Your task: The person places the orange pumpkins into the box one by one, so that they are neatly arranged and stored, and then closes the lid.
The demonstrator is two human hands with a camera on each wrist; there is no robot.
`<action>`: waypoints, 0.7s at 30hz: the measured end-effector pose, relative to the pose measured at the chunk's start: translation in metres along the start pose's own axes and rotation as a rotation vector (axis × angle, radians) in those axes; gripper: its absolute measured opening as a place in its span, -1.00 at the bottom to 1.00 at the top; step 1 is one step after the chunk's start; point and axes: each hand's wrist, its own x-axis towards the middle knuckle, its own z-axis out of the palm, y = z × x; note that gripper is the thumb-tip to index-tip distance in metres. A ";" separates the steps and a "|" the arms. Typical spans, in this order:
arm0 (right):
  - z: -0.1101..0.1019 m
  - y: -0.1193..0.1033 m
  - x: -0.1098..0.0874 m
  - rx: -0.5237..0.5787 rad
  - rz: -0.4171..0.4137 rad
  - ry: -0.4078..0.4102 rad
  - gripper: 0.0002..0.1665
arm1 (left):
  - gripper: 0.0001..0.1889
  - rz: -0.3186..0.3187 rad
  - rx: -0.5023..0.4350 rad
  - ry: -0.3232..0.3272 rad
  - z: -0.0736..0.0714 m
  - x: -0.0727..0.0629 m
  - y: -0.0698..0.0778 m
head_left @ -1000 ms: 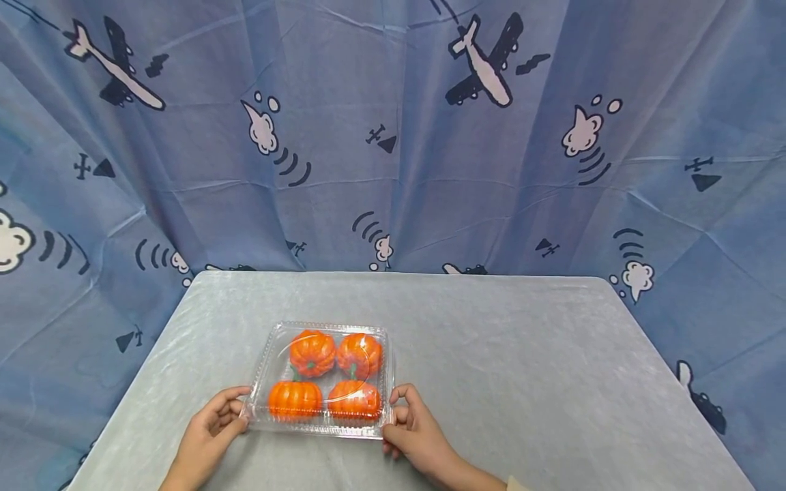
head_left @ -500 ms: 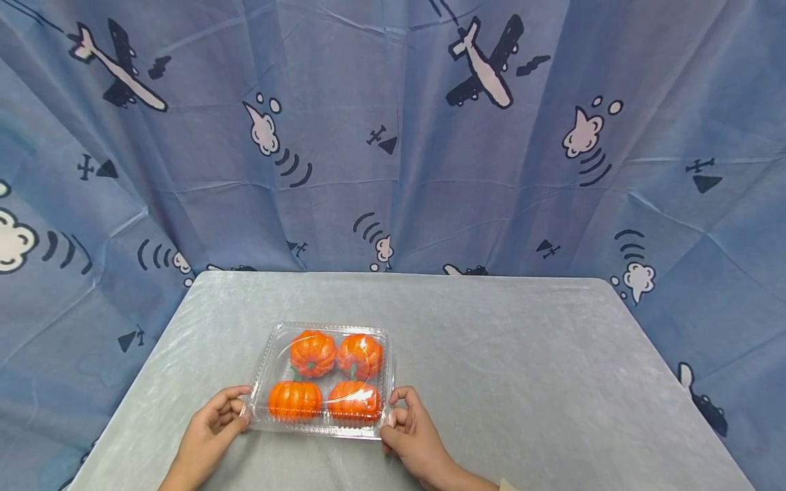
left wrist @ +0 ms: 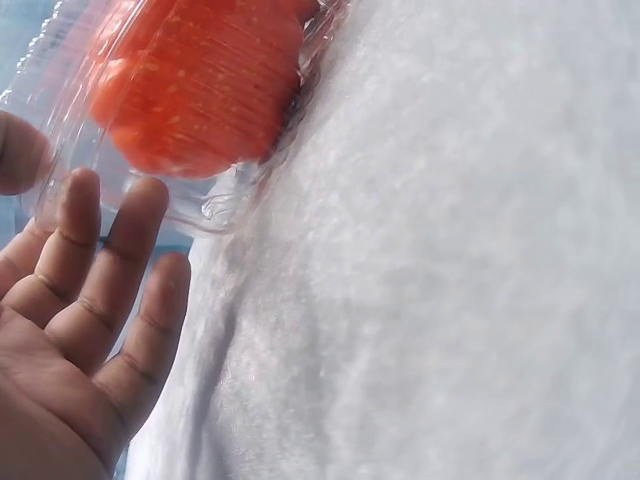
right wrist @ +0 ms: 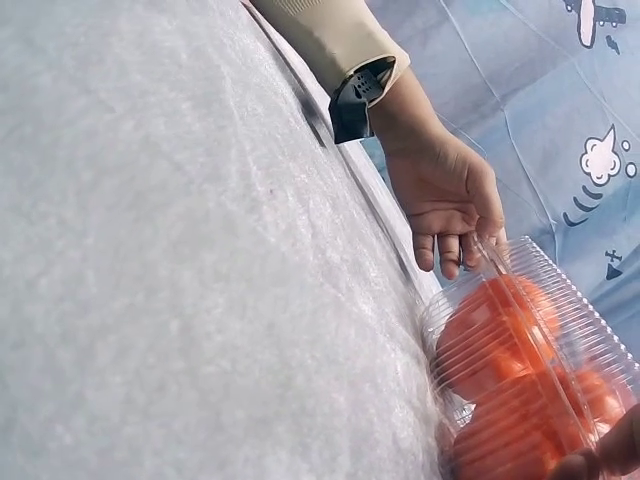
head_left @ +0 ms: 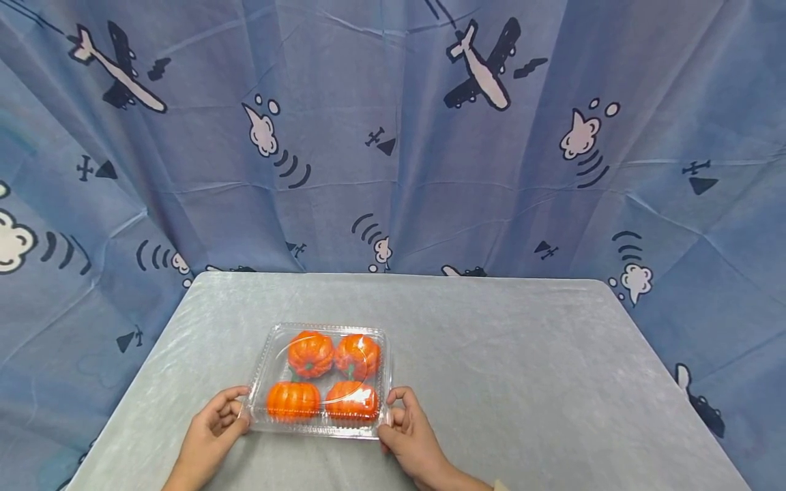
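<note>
A clear plastic clamshell box (head_left: 330,429) with several small orange pumpkins is on the near left half of the table, its lid down. One pumpkin (head_left: 293,401) sits near the front left of the box. My left hand (head_left: 209,433) pinches the box's near left corner between thumb and forefinger, the other fingers bent beside it. The same hand (left wrist: 90,310) shows large in the left wrist view. At the near right corner, my right hand (head_left: 414,436) grips the edge with thumb and fingers. Only fingertips of the right hand (right wrist: 605,455) show in the right wrist view.
A pale grey cloth covers the table (head_left: 522,368). Behind and around it hangs a blue curtain (head_left: 344,136) printed with planes and clouds. A dark device (right wrist: 360,98) is worn on the left wrist, by a beige sleeve (right wrist: 330,40).
Both hands keep their hold on the box. The box and right hand appear very slightly further left in the head view; the background also shifts a little.
</note>
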 end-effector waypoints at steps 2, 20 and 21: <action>0.001 0.000 0.001 0.002 0.002 0.001 -0.53 | -0.67 -0.004 0.004 0.005 0.000 0.000 0.000; -0.033 -0.009 0.001 -0.295 -0.036 -0.125 -0.57 | -0.64 -0.062 0.255 -0.020 -0.008 0.003 0.006; -0.038 -0.011 0.002 -0.320 -0.041 -0.133 -0.57 | -0.63 -0.038 0.290 -0.024 -0.011 0.005 0.007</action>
